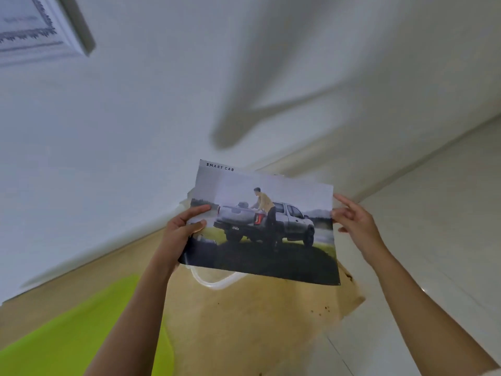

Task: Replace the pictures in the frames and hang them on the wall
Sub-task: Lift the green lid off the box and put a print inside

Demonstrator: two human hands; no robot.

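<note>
A printed picture [260,226] of a grey pickup truck with a person beside it, headed "SMART CAB", is held up in front of me. My left hand [184,229] grips its left edge, thumb on the front. My right hand [355,221] pinches the right edge with thumb and fingers. More sheets seem to lie behind the picture at its top left edge. A white picture frame [40,28] hangs on the white wall at the top left, blurred.
Below the picture lies a brown wooden surface [244,321] with a bright green piece [81,329] at the lower left. Pale tiled floor [433,240] stretches to the right. The shadows of my arms fall on the wall [271,90].
</note>
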